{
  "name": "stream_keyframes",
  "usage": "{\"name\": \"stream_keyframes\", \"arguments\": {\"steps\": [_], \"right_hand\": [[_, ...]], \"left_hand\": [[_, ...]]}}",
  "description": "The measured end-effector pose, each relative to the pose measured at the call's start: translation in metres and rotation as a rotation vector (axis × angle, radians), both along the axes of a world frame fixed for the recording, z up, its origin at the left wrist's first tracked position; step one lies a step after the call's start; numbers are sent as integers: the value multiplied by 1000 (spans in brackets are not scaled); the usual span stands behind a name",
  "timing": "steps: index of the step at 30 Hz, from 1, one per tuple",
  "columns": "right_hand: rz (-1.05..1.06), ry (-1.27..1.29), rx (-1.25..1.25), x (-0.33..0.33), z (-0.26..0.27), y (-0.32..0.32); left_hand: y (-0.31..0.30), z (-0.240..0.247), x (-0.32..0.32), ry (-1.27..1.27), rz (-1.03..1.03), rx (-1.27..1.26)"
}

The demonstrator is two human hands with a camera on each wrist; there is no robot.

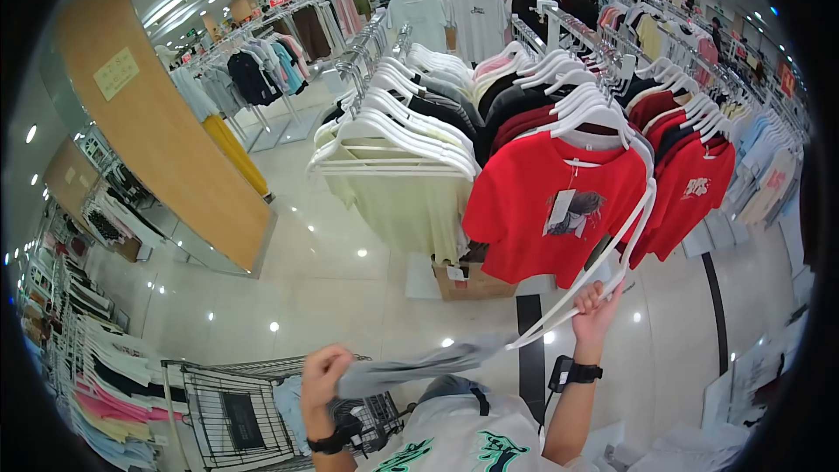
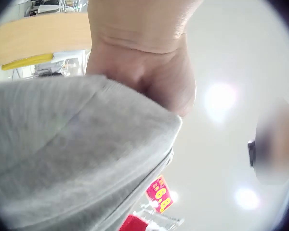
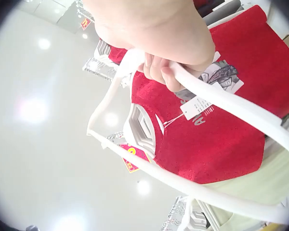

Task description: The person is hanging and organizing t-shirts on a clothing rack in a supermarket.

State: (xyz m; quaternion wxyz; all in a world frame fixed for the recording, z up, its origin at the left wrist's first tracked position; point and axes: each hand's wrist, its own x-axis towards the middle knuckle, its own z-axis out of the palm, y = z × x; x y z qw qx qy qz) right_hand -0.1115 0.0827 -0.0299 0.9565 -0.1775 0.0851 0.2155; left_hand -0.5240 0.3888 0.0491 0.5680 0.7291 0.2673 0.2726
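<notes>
A grey garment [image 1: 419,365] stretches sideways in front of the person's body, its left end gripped by the left hand [image 1: 326,373]. In the left wrist view the grey cloth [image 2: 77,144] hangs below the left hand [image 2: 139,77], hiding its fingers. The right hand [image 1: 597,310] curls its fingers round a white hanger [image 1: 631,236]; the hanger's lower end meets the garment's right end. In the right wrist view the right hand [image 3: 156,72] holds the white hanger [image 3: 231,103] in front of a red T-shirt [image 3: 207,139] with a white tag.
Ahead stands a rack of red T-shirts [image 1: 559,201] and pale green garments [image 1: 402,210] on white hangers. A wire shopping cart [image 1: 236,419] is at the lower left. A wooden pillar [image 1: 166,122] rises at the left, and a cardboard box [image 1: 472,283] sits under the rack.
</notes>
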Motion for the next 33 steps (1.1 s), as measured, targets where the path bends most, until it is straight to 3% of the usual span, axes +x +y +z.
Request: {"name": "stream_keyframes", "arguments": {"steps": [4,6,10,12,13,15,18,21,22,24,26,28,30,33], "right_hand": [[-64,82,3,-2,-16,-11],[-34,18,-178,-6,-21,-15],[140,-137,-409,-13,-35,-15],[171,-202,-775,-19,-27,0],[180,-212,-890,-23,-26,9],[275,-294,-952,-31,-32,24],[459,-405,-988,-42,-28,49],[537,-565,-1075,-49,-41,78],[562,-616,-1068,-50,-45,87],[559,-625,-1061,-50,-49,106],[591,-900,-1171,-47,-48,122],[576,-934,-1223,-49,-20,146],[396,-1112,-1190,-43,-5,172],[320,-1231,-1202,-35,30,210]], "left_hand": [[10,23,-94,-362,438,292],[1,16,-123,-418,1079,642],[-6,30,-205,-223,1272,867],[-13,33,-235,-535,1423,559],[-15,38,-231,-527,1428,559],[-63,7,-176,-493,1521,585],[1,3,-330,-427,1673,621],[12,-13,-351,-390,1809,667],[-69,-75,-344,-405,1805,671],[-63,-109,-366,-279,1863,666],[-46,-134,-393,-144,1924,660],[-31,-152,-420,5,1995,644],[-12,-171,-436,149,2072,613],[28,-188,-445,368,2167,567]]}}
